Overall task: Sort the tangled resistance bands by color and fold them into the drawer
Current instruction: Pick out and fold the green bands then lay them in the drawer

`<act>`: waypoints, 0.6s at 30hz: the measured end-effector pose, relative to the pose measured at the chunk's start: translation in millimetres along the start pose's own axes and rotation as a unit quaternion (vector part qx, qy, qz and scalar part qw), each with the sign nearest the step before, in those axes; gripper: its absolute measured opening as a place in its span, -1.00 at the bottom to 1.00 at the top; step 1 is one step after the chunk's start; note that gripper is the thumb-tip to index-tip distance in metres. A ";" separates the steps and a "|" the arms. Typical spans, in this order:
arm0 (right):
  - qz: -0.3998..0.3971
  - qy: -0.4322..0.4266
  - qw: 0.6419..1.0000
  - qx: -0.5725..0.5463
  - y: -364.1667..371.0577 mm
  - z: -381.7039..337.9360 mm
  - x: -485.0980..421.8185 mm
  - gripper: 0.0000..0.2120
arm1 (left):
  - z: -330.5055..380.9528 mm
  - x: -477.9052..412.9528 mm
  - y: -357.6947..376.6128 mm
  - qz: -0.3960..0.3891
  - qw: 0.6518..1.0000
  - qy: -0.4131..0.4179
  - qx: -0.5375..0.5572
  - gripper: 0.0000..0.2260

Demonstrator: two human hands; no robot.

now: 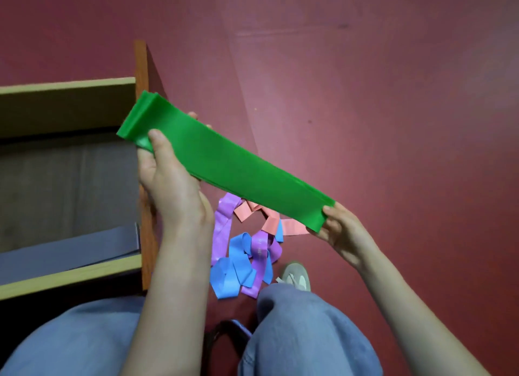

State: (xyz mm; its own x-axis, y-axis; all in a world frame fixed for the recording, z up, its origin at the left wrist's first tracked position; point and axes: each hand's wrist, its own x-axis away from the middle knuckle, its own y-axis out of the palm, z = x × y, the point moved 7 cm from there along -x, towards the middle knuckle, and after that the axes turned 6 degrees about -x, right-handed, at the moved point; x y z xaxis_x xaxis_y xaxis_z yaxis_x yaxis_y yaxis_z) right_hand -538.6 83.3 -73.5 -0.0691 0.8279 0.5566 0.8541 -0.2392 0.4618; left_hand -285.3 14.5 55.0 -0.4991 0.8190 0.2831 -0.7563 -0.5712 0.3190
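Nearest the lens we note our own knees in blue trousers (303, 336), with a shoe (296, 276) on the red floor (393, 94) beyond them. Above these we hold the green band (224, 162), folded flat into several layers and stretched straight. Our left hand (171, 184) is closed on its far end, thumb pressed on top and fingers underneath. Our right hand (339, 229) pinches the near end between thumb and fingers.

We record the band's long axis as running diagonally from upper left down to lower right. Its left end hangs over the corner of the open drawer (70, 179); its right end is well out over the floor. We judge the left hand nearer to the drawer, so it would lead the band in.

Inside the drawer, a grey band (64, 252) lies along the near wall. On the floor under the green band, purple (222, 226), blue (233, 266) and salmon bands (292, 226) are tangled together, unsorted.
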 end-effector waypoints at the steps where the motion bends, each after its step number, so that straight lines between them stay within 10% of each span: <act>1: -0.002 -0.028 1.000 0.015 5.0 -4.9 2.0 -0.42 | 8.5 -2.5 -8.3 0.009 1.000 0.016 0.019 -0.81; 18: -0.038 -0.086 0.984 0.150 151.3 -33.1 3.5 -0.87 | 57.8 -49.0 -167.1 0.109 0.980 -0.081 0.142 -0.85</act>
State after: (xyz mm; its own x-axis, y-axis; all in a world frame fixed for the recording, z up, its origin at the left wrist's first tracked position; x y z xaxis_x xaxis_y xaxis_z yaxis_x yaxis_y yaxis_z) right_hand -426.6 33.2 21.1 -0.0720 0.9172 0.3918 0.9652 -0.0350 0.2591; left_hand -110.0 66.6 40.1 -0.5442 0.6693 0.5057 -0.4789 -0.7429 0.4678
